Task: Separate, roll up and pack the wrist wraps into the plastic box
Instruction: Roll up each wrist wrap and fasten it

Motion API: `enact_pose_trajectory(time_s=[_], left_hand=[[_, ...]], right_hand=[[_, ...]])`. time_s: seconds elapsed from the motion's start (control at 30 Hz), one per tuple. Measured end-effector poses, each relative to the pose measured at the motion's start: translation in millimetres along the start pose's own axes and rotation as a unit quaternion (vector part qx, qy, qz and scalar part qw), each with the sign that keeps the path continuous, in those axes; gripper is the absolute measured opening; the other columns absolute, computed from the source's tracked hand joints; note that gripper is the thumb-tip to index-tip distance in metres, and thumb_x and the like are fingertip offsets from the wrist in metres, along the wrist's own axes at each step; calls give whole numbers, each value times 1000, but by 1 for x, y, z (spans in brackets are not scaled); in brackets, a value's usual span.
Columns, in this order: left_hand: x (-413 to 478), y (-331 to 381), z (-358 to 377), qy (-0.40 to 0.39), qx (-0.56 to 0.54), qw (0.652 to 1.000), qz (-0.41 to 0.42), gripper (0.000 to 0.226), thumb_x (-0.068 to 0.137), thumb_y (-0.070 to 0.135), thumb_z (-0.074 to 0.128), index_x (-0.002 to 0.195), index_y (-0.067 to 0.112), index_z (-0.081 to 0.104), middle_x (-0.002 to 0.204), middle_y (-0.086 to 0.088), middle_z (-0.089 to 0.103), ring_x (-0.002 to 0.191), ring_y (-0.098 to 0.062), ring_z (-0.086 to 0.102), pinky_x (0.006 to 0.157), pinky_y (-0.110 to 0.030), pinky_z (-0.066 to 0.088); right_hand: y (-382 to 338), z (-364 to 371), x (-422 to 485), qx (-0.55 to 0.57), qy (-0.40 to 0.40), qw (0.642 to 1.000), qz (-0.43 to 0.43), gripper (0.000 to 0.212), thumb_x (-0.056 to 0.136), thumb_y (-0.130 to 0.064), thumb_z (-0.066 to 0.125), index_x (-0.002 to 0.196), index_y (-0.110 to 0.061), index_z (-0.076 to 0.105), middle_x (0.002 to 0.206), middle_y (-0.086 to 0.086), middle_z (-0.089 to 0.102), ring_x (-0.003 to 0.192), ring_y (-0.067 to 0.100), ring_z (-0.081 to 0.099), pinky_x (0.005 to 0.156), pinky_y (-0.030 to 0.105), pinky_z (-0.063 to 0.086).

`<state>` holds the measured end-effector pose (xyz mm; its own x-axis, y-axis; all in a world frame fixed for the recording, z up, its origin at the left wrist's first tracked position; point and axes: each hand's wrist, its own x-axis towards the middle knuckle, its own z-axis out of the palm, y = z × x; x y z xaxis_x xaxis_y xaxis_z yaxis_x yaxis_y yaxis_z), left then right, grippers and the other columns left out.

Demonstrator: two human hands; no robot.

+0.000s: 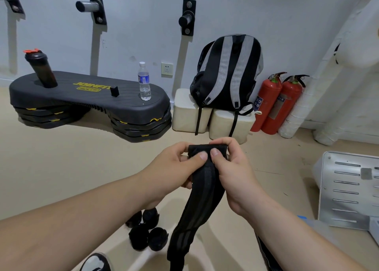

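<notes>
Two hands meet at frame centre.
Left hand [176, 166] and right hand [233, 172] pinch the top of the wrist wrap [205, 190], thumbs side by side; bare forearms enter from the lower corners.

- Bright, even indoor light, soft, coming from overhead; colours slightly cool.
- Wall pegs [90, 5] throw long soft shadows down the wall [133, 24]; step platform [86, 98] has a dim shadow under it on the floor [82, 158].
- No hard glare; faint sheen on fire extinguishers [268, 104], white pipe [328, 65] near blown out top right.
- Strong wide-angle bend: pegs lean outward, pipe curves, forearms stretch at bottom edge.
- Left hand [174, 168] and right hand [231, 168] sharp, no motion blur.
- Black wrist wrap [205, 188] keeps stripe detail; rolled wraps [147, 229] crushed dark, soft.
- Light compression smear overall.
</notes>
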<state>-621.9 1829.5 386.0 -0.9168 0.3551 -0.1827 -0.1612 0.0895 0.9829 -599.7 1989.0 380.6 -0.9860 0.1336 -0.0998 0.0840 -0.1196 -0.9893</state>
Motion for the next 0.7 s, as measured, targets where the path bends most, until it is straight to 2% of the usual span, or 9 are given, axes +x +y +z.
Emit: enact_pose_trajectory(time_s=[0.1, 0.2, 0.33, 0.47, 0.5, 0.53, 0.6, 0.7], left_hand=[[-1, 3, -2, -30, -1, 1000, -6, 24, 103, 7, 63, 127, 12, 64, 88, -10, 72, 78, -23, 61, 65, -34, 47], [0, 7, 0, 11, -50, 998, -20, 23, 103, 2, 60, 122, 12, 67, 88, -11, 71, 73, -21, 64, 63, -30, 48], [6, 11, -3, 49, -122, 990, -57, 27, 99, 0, 59, 107, 19, 76, 92, -13, 72, 85, -29, 62, 78, -41, 44], [6, 16, -3, 51, -170, 982, -70, 33, 97, -8, 57, 106, 17, 77, 92, -11, 73, 78, -22, 67, 71, -35, 57], [5, 17, -2, 50, -186, 979, -71, 34, 96, -10, 56, 107, 15, 77, 94, -11, 73, 80, -23, 69, 76, -39, 62], [5, 17, -1, 50, -199, 976, -70, 34, 96, -11, 56, 106, 13, 77, 96, -12, 74, 86, -25, 70, 89, -47, 62], [3, 19, -1, 41, -218, 972, -73, 35, 95, -12, 56, 99, 13, 80, 99, -15, 74, 97, -31, 67, 109, -59, 51], [-1, 20, 0, 2, -228, 970, -84, 32, 96, -8, 57, 107, 11, 80, 108, -20, 72, 105, -36, 62, 117, -63, 41]], right_hand=[[-1, -1, 1, -4, 0, 1000, -11, 24, 109, -8, 52, 104, -28, 65, 108, 19, 75, 86, 28, 74, 73, 46, 63], [-4, -4, 2, -7, -40, 999, -10, 23, 110, -14, 53, 106, -33, 65, 109, 16, 75, 92, 29, 72, 83, 52, 61], [-5, -8, 0, -33, -99, 994, -25, 23, 108, -11, 57, 111, -33, 64, 103, 4, 67, 95, 20, 62, 85, 40, 52], [-8, -12, 0, -27, -119, 991, -50, 18, 100, -13, 66, 110, -29, 66, 99, -1, 67, 94, 17, 60, 83, 36, 51], [-10, -13, 0, -24, -121, 991, -53, 18, 100, -12, 66, 108, -29, 66, 96, -2, 68, 91, 16, 60, 80, 35, 51], [-12, -13, 0, -22, -119, 991, -55, 21, 101, -9, 65, 106, -29, 67, 93, -3, 68, 88, 16, 60, 77, 34, 52], [-15, -14, 0, -20, -104, 993, -60, 28, 103, -3, 61, 100, -30, 68, 85, -4, 68, 80, 16, 59, 69, 33, 51], [-18, -12, -1, -12, -74, 995, -68, 27, 103, -3, 61, 96, -29, 68, 77, -3, 68, 75, 19, 59, 63, 33, 51]])
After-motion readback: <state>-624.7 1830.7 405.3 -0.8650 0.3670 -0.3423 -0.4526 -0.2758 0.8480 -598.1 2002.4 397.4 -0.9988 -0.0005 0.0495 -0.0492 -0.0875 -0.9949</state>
